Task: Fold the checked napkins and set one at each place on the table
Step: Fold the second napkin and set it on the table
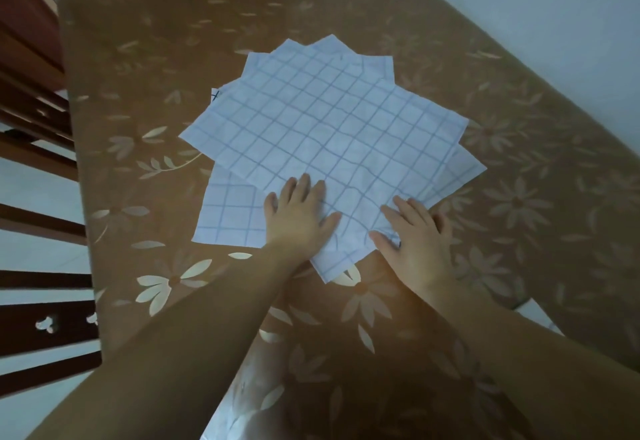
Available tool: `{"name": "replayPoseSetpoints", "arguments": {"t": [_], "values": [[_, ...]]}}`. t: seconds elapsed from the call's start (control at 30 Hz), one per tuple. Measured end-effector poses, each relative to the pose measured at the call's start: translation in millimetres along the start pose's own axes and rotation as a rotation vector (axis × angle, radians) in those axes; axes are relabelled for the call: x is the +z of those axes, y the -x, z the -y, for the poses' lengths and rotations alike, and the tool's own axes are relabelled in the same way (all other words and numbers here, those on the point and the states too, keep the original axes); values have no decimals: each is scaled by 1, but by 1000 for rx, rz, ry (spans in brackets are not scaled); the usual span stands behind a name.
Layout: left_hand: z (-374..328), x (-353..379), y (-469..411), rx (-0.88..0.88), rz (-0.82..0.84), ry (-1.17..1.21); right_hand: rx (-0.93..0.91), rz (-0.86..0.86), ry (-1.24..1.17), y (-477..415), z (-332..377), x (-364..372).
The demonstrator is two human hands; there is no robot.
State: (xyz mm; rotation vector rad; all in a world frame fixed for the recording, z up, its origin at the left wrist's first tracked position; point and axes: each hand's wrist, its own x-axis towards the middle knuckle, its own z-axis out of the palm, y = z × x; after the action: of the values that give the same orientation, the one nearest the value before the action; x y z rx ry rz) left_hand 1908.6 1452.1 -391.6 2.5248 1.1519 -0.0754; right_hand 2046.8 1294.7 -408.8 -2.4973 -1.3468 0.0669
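Your left hand (301, 213) and right hand (417, 237) lie flat, fingers spread, on napkins (329, 121) fanned mid-way along the bench (138, 59) — drag one carelessly and several may slide along.

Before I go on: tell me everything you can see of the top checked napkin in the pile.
The top napkin is a pale square with a thin blue grid, thin cloth or paper by its look. It lies unfolded and nearly flat, slightly wrinkled toward its near corner, uppermost on a fanned pile of other napkins on the brown flowered tablecloth. The left hand and the right hand press on its near part, fingers straight.
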Motion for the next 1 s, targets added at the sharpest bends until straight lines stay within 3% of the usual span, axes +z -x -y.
{"name": "replayPoseSetpoints", "arguments": {"t": [0.27,0.5,0.8,0.93,1.0], "values": [[10,-1,13,54,42,16,-86,-207,-154,-10,1,-1],[21,-15,19,140,131,16,-24,-108,-250,-14,2,-24],[20,-13,9,285,-81,53,99,-22,-333,-8,3,-50],[7,-30,15,301,-156,155,196,78,-368,0,6,-62],[-1,-43,20,302,-148,161,151,142,-356,5,13,-74]]}}
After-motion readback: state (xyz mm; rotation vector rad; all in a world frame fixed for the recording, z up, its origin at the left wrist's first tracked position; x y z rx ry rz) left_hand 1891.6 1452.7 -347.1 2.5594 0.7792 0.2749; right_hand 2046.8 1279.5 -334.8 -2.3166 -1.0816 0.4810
